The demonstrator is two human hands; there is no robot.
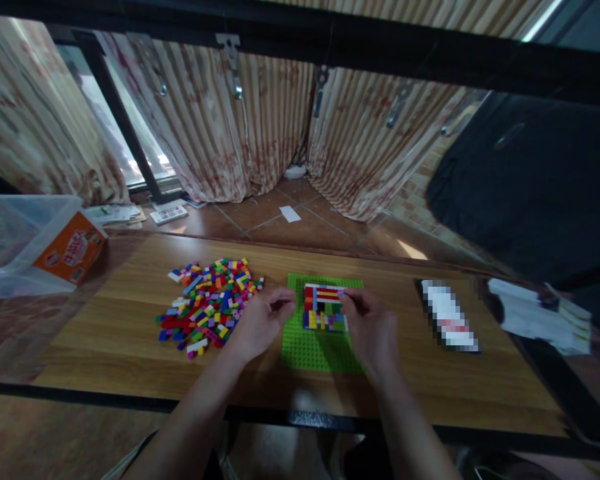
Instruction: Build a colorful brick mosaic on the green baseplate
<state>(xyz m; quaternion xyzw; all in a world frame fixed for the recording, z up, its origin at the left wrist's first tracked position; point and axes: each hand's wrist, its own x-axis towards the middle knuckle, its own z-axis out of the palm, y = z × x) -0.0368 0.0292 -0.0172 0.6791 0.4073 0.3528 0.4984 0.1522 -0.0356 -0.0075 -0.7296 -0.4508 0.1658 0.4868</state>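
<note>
A green studded baseplate [305, 353] lies on the wooden table, bearing a rectangular block of colourful toy bricks [323, 308] in red, white, yellow, blue and green. My right hand [373, 327] is at the block's right side, thumb and forefinger pinched on a small pale purple toy brick [341, 292] at its upper right corner. Over the baseplate's left edge, my left hand [265, 323] has its fingertips pressed together, apart from the block; whatever they hold is too small to make out. A loose pile of mixed toy bricks [215, 300] spreads left of that hand.
A clear plastic bin [30, 267] with an orange label stands at the far left. On the right of the table [130, 347] lies a pixelated phone-like object [450, 317], with white papers [535, 313] beyond it. A black bar [300, 40] with hooks crosses above.
</note>
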